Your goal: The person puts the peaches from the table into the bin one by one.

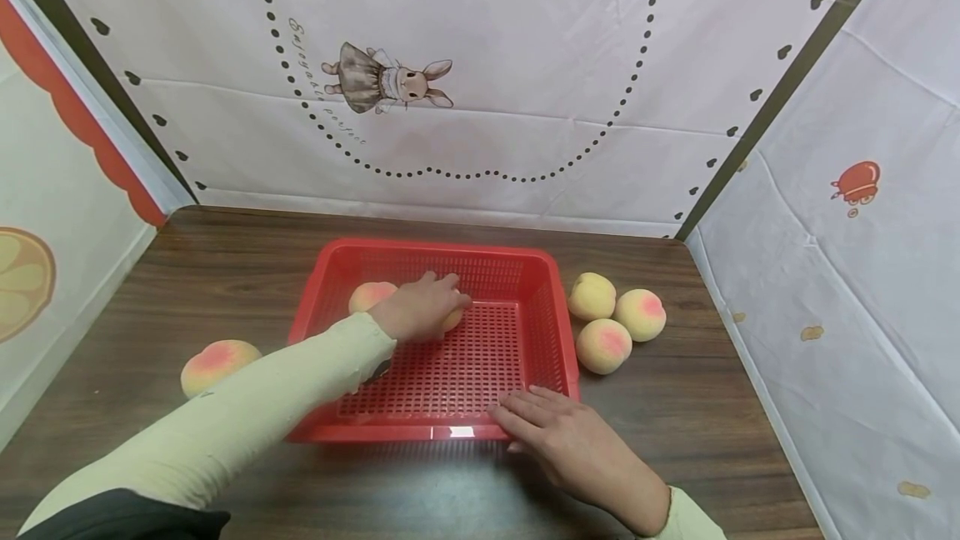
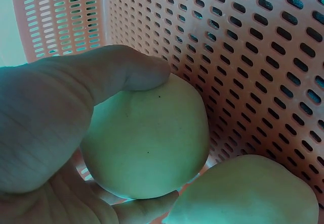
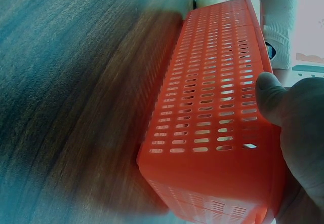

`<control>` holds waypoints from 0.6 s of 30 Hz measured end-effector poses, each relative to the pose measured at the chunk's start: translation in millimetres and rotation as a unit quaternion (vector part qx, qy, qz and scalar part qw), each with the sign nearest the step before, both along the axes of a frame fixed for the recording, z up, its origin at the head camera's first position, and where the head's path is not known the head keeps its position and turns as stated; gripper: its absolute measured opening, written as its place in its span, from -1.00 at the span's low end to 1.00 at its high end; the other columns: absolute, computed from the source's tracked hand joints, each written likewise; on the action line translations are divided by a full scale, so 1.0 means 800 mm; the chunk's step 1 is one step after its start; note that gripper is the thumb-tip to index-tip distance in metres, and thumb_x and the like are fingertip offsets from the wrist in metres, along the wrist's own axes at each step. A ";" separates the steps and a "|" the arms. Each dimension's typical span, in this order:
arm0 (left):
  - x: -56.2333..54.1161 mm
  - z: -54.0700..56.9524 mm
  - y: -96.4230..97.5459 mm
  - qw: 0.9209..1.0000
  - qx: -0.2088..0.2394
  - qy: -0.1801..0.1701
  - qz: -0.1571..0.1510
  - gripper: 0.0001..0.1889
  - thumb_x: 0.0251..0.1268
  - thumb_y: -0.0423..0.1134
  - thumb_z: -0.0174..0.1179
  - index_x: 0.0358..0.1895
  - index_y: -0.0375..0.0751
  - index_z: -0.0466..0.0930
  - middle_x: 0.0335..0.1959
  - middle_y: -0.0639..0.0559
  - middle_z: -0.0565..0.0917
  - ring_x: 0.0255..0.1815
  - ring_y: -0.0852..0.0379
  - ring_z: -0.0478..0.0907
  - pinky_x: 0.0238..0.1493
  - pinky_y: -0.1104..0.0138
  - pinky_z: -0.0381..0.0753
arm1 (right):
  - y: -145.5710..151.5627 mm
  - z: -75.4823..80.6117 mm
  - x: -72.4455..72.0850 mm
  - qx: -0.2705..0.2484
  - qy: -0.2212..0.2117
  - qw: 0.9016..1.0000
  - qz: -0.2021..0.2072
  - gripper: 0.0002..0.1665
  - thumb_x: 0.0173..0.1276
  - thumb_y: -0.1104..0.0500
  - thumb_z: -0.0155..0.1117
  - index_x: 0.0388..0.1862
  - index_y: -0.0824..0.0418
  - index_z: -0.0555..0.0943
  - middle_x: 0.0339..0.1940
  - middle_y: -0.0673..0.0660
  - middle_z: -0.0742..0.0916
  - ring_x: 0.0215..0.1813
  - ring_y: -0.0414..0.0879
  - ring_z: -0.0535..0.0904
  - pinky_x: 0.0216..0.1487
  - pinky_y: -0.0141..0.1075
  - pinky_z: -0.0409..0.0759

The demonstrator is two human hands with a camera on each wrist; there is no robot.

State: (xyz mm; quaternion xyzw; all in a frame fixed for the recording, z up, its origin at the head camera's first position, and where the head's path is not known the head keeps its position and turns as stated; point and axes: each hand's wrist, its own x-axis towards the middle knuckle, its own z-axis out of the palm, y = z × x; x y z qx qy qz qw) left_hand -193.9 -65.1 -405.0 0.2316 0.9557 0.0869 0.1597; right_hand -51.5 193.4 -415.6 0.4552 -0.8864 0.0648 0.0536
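A red slotted plastic basket (image 1: 558, 332) stands on the table. Inside it, my left hand (image 1: 422, 308) grips a peach (image 2: 147, 138), thumb on one side and fingers curled round the other. Beside that one lies a second peach (image 1: 371, 296), close to the basket's left part; the left wrist view shows the second peach (image 2: 248, 193) near the slotted wall. My right hand (image 1: 558, 440) rests on the basket's near right corner. In the right wrist view the thumb (image 3: 270, 95) lies against the outer wall just under the rim, while the fingers are largely hidden.
Three peaches (image 1: 604, 346) sit grouped on the table to the right of the basket. Another peach (image 1: 217, 365) lies left of it, partly behind my left forearm. Printed cloth walls (image 1: 480, 65) enclose the brown wooden table (image 1: 247, 248) at the back and sides.
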 end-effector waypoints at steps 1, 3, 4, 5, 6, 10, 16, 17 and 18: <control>0.000 0.000 0.000 1.000 -0.002 0.001 -0.002 -0.57 0.59 -0.15 0.10 0.43 0.01 0.55 0.57 -0.19 0.40 0.61 -0.40 0.25 0.46 -0.28 0.39 | 0.000 0.000 0.000 -0.001 0.000 1.000 0.000 -0.41 0.43 -0.06 0.40 0.41 -0.02 0.60 0.30 -0.03 0.75 0.31 -0.11 0.70 0.36 -0.10 0.64; 0.000 0.000 0.000 1.000 -0.007 0.004 -0.005 -0.57 0.58 -0.16 0.10 0.43 0.01 0.56 0.56 -0.20 0.41 0.60 -0.40 0.27 0.45 -0.28 0.41 | 0.000 0.000 0.000 -0.001 0.002 1.000 0.000 -0.41 0.43 -0.07 0.40 0.41 -0.02 0.60 0.30 -0.03 0.75 0.31 -0.12 0.70 0.37 -0.11 0.64; -0.001 -0.001 0.000 1.000 -0.009 0.005 -0.007 -0.57 0.58 -0.16 0.11 0.42 0.01 0.56 0.56 -0.20 0.41 0.59 -0.39 0.28 0.45 -0.27 0.42 | 0.000 0.000 0.000 -0.001 0.002 1.000 0.001 -0.41 0.43 -0.06 0.40 0.40 -0.03 0.60 0.30 -0.03 0.75 0.31 -0.12 0.70 0.37 -0.11 0.64; -0.001 -0.001 0.000 1.000 -0.010 0.006 -0.008 -0.57 0.57 -0.16 0.11 0.42 0.01 0.56 0.56 -0.20 0.41 0.59 -0.39 0.29 0.44 -0.27 0.42 | 0.000 0.000 0.000 -0.002 0.002 1.000 0.001 -0.41 0.43 -0.06 0.41 0.40 -0.03 0.60 0.30 -0.03 0.75 0.31 -0.12 0.70 0.37 -0.11 0.64; -0.001 -0.001 0.000 1.000 -0.011 0.006 -0.008 -0.58 0.58 -0.16 0.11 0.42 0.00 0.56 0.56 -0.20 0.41 0.58 -0.39 0.30 0.44 -0.27 0.43 | 0.000 0.000 0.000 -0.002 0.002 1.000 0.001 -0.41 0.43 -0.06 0.41 0.40 -0.03 0.60 0.30 -0.03 0.75 0.31 -0.12 0.70 0.37 -0.11 0.64; -0.002 -0.002 0.000 1.000 -0.008 0.006 -0.011 -0.58 0.58 -0.16 0.10 0.42 -0.01 0.56 0.56 -0.22 0.41 0.58 -0.39 0.30 0.44 -0.27 0.42 | 0.000 0.000 0.000 -0.001 0.002 1.000 0.000 -0.41 0.43 -0.07 0.41 0.41 -0.03 0.59 0.30 -0.03 0.75 0.31 -0.12 0.70 0.37 -0.11 0.64; -0.002 -0.003 -0.001 1.000 -0.012 0.007 -0.012 -0.58 0.58 -0.15 0.10 0.42 0.00 0.56 0.53 -0.23 0.44 0.57 -0.40 0.32 0.45 -0.28 0.42 | 0.000 -0.001 0.000 -0.003 0.004 1.000 0.002 -0.41 0.43 -0.06 0.41 0.40 -0.02 0.60 0.30 -0.02 0.74 0.32 -0.12 0.69 0.37 -0.11 0.64; -0.002 -0.003 -0.001 1.000 -0.013 0.007 -0.011 -0.57 0.58 -0.15 0.10 0.42 0.00 0.56 0.53 -0.23 0.44 0.57 -0.40 0.32 0.45 -0.28 0.41 | 0.000 -0.001 0.000 -0.004 0.003 1.000 0.003 -0.41 0.43 -0.06 0.41 0.40 -0.01 0.60 0.30 -0.02 0.74 0.32 -0.11 0.69 0.37 -0.11 0.64; -0.002 -0.003 -0.001 1.000 -0.014 0.007 -0.011 -0.58 0.58 -0.15 0.10 0.42 0.00 0.56 0.53 -0.23 0.44 0.57 -0.40 0.32 0.45 -0.28 0.41 | 0.000 -0.001 0.000 -0.005 0.003 1.000 0.003 -0.41 0.43 -0.05 0.41 0.40 -0.01 0.60 0.30 -0.02 0.75 0.32 -0.11 0.69 0.37 -0.10 0.64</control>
